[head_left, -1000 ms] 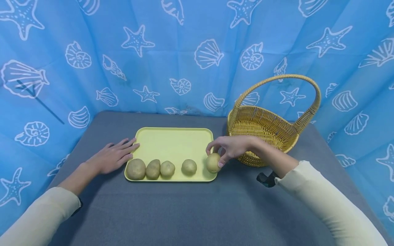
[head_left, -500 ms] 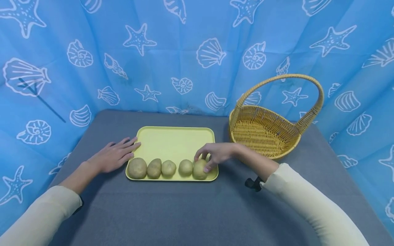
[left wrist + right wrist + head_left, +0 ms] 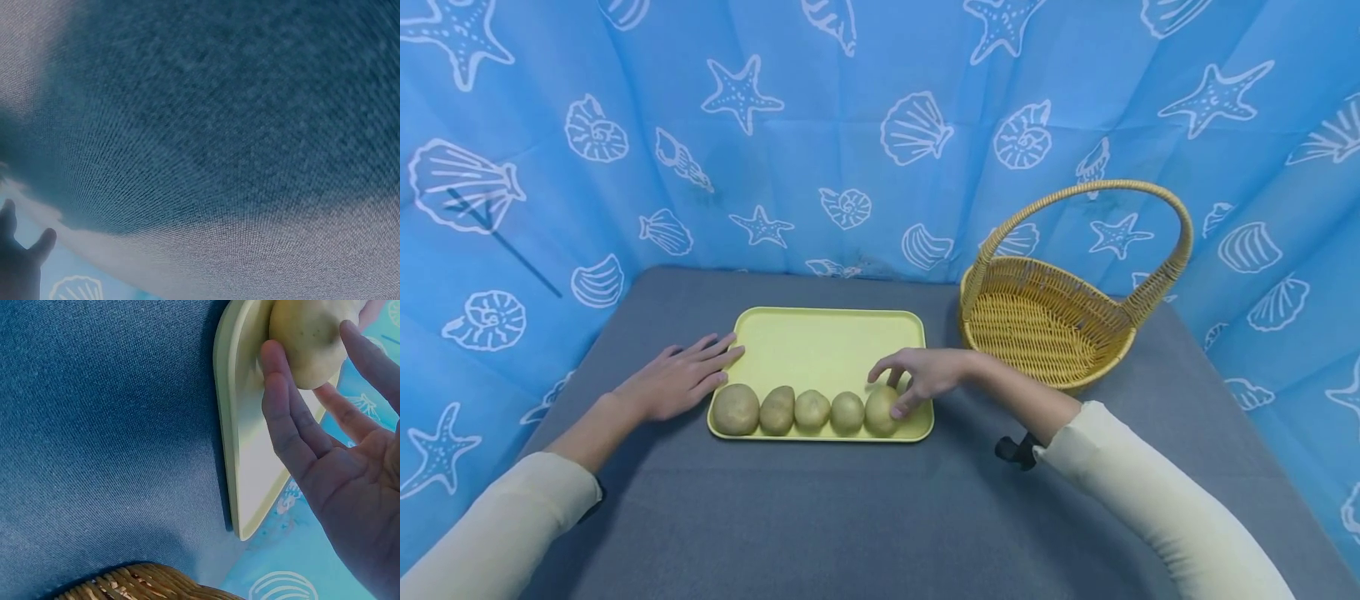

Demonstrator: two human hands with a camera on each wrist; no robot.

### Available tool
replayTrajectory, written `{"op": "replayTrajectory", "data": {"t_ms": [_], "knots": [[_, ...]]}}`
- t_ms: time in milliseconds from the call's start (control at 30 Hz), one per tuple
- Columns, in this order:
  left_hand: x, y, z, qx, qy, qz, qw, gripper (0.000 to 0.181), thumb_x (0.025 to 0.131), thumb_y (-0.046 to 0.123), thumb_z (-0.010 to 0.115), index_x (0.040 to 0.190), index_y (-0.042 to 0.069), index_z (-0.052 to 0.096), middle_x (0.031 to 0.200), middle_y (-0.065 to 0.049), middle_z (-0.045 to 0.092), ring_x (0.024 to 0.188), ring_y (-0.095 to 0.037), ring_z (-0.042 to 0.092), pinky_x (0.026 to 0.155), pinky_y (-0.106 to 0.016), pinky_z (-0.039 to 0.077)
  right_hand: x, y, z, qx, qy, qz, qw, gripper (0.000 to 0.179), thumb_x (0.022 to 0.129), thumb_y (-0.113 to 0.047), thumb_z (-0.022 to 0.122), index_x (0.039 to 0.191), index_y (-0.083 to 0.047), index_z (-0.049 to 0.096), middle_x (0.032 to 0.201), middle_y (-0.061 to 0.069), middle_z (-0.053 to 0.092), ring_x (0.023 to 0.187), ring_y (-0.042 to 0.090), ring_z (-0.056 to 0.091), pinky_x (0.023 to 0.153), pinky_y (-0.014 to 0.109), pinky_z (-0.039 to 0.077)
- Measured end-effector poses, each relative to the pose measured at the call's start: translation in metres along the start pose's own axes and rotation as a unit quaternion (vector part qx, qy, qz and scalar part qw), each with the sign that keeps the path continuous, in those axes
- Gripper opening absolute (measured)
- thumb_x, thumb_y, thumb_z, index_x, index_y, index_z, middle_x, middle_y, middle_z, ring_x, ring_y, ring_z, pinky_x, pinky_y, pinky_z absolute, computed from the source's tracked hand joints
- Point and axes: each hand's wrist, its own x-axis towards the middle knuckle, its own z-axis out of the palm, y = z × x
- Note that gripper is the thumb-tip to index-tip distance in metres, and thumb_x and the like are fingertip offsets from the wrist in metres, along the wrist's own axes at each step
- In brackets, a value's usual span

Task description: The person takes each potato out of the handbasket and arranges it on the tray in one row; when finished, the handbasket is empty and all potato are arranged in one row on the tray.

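Several potatoes stand in a row along the near edge of a yellow tray (image 3: 820,342). The large potato (image 3: 735,409) is at the left end. My right hand (image 3: 928,373) is over the rightmost potato (image 3: 880,410), its thumb at the potato's side and its other fingers loosened and spread apart. In the right wrist view the potato (image 3: 306,340) shows between the spread fingers. My left hand (image 3: 673,385) lies flat with straight fingers, fingertips on the tray's left rim. Only a dark part of the left hand (image 3: 22,262) shows in the left wrist view.
A wicker basket (image 3: 1037,333) with a tall arched handle stands right of the tray, behind my right forearm. Grey cloth (image 3: 820,517) covers the table. A blue curtain (image 3: 820,167) with shells and starfish hangs behind and at the sides.
My right hand brought the rightmost potato left against its neighbour, which shifted left and closed the gap in the row. The right fingers then loosened. My left hand stayed put.
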Motion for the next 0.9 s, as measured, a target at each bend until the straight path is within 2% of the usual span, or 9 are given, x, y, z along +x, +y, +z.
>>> {"op": "replayTrajectory", "data": {"t_ms": [200, 367, 467, 600, 733, 900], "knots": [[0.002, -0.002, 0.005, 0.002, 0.009, 0.001, 1.0000, 0.051, 0.108, 0.035, 0.039, 0.156, 0.016, 0.036, 0.162, -0.012, 0.028, 0.146, -0.043, 0.025, 0.105, -0.072, 0.024, -0.004, 0.001, 0.000, 0.000, 0.005, -0.001, 1.0000, 0.065, 0.089, -0.020, 0.078, 0.144, -0.002, 0.047, 0.125, 0.019, 0.060, 0.110, 0.025, 0.065, 0.096, 0.035, 0.051], [0.002, -0.002, 0.005, 0.002, 0.011, 0.005, 0.9999, 0.051, 0.108, 0.035, 0.041, 0.156, 0.016, 0.037, 0.162, -0.012, 0.029, 0.146, -0.042, 0.026, 0.104, -0.072, 0.025, -0.025, -0.002, -0.003, -0.004, 0.016, 0.002, 0.9999, 0.065, 0.091, -0.021, 0.075, 0.146, -0.002, 0.044, 0.129, 0.021, 0.058, 0.112, 0.029, 0.064, 0.097, 0.039, 0.050], [0.002, -0.002, 0.004, 0.005, 0.009, 0.005, 0.9999, 0.052, 0.108, 0.034, 0.041, 0.156, 0.015, 0.037, 0.161, -0.013, 0.030, 0.146, -0.042, 0.026, 0.104, -0.072, 0.026, -0.048, -0.006, -0.008, -0.008, 0.030, 0.007, 0.9995, 0.064, 0.093, -0.024, 0.072, 0.147, -0.006, 0.044, 0.131, 0.021, 0.057, 0.112, 0.029, 0.065, 0.095, 0.040, 0.051], [0.002, -0.002, 0.000, 0.013, -0.002, -0.002, 0.9999, 0.053, 0.108, 0.037, 0.039, 0.156, 0.015, 0.035, 0.162, -0.012, 0.028, 0.147, -0.042, 0.025, 0.105, -0.071, 0.025, -0.087, -0.007, -0.019, -0.018, 0.070, 0.020, 0.9972, 0.062, 0.094, -0.028, 0.071, 0.147, -0.009, 0.045, 0.129, 0.015, 0.059, 0.116, 0.030, 0.062, 0.095, 0.043, 0.051], [0.002, -0.003, -0.004, 0.023, -0.013, -0.009, 0.9996, 0.054, 0.108, 0.039, 0.038, 0.157, 0.016, 0.034, 0.162, -0.011, 0.028, 0.147, -0.041, 0.023, 0.106, -0.072, 0.024, -0.127, 0.003, -0.030, -0.011, 0.117, 0.040, 0.9923, 0.061, 0.095, -0.028, 0.070, 0.147, -0.007, 0.045, 0.129, 0.013, 0.059, 0.120, 0.032, 0.060, 0.098, 0.046, 0.050], [0.000, -0.006, -0.007, 0.027, -0.021, -0.012, 0.9993, 0.054, 0.108, 0.039, 0.039, 0.156, 0.015, 0.035, 0.162, -0.012, 0.028, 0.147, -0.041, 0.023, 0.106, -0.072, 0.023, -0.173, 0.024, -0.036, 0.017, 0.173, 0.072, 0.9822, 0.059, 0.097, -0.026, 0.068, 0.147, -0.006, 0.044, 0.132, 0.017, 0.057, 0.121, 0.034, 0.059, 0.096, 0.044, 0.051]]}}
